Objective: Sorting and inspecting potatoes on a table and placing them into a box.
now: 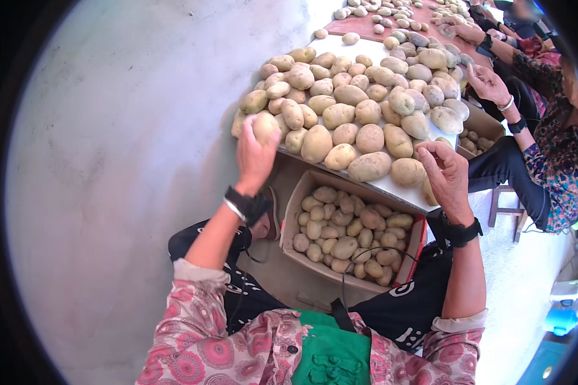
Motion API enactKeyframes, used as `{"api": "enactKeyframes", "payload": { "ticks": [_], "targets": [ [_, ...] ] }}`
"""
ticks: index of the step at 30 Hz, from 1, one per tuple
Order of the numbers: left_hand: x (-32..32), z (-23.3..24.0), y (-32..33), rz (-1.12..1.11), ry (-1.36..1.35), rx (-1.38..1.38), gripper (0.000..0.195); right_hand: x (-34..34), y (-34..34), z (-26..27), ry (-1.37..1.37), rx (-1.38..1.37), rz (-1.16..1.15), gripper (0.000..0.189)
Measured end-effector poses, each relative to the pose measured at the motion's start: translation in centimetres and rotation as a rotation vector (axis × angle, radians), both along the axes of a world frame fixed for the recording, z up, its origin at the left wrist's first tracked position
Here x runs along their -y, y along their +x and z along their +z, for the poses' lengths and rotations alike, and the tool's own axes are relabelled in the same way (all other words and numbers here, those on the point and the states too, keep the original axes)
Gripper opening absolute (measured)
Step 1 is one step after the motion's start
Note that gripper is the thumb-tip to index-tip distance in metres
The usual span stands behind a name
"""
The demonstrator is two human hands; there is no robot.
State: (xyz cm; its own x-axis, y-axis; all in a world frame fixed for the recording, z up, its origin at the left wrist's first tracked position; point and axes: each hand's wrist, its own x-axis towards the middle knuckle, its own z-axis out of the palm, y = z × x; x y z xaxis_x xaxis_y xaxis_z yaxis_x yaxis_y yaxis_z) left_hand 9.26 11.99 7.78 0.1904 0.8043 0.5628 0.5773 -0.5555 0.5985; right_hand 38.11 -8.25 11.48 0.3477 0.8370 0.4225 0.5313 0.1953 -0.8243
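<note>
My left hand [257, 151] grips a pale potato [266, 127] at the left front corner of a white tabletop [407, 193]. By the table's right front edge, my right hand [445, 171] is half curled with the thumb apart from the fingers, and I see nothing held in it. It is close to a round potato [408, 172] and partly covers another potato [428, 191] at the edge. Many loose potatoes [349, 95] of mixed sizes cover the tabletop between and beyond my hands. Below the table's front edge, between my knees, a cardboard box [293, 219] holds smaller potatoes [345, 247].
A pale wall [125, 144] runs along the left. To the right, a seated person's hand [490, 85] is beside the potatoes, and another hand [462, 31] reaches over a reddish board [366, 26] farther back. A second potato box [491, 126] is below. A dark cord [344, 274] loops over my box.
</note>
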Motion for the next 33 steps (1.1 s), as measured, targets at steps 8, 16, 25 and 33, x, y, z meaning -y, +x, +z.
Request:
{"api": "enactKeyframes", "payload": {
  "ticks": [8,16,25,33],
  "targets": [
    [-9.5,-2.8,2.0,0.273,-0.149,-0.186,0.075,0.7,0.2,-0.5,0.039,0.028,-0.050,0.014],
    [-9.9,-4.7,0.2,0.144,-0.082,-0.146,0.077,2.4,1.4,-1.1,-0.004,0.108,-0.107,0.015],
    [-8.5,-2.9,-3.8,0.085,-0.138,-0.044,0.072,2.7,2.6,-2.7,0.038,-0.053,-0.049,0.020],
    [-8.6,-2.0,-5.6,-0.039,-0.149,0.270,0.056,1.7,-4.3,-6.2,-0.260,-0.219,0.267,0.015]
  ]
}}
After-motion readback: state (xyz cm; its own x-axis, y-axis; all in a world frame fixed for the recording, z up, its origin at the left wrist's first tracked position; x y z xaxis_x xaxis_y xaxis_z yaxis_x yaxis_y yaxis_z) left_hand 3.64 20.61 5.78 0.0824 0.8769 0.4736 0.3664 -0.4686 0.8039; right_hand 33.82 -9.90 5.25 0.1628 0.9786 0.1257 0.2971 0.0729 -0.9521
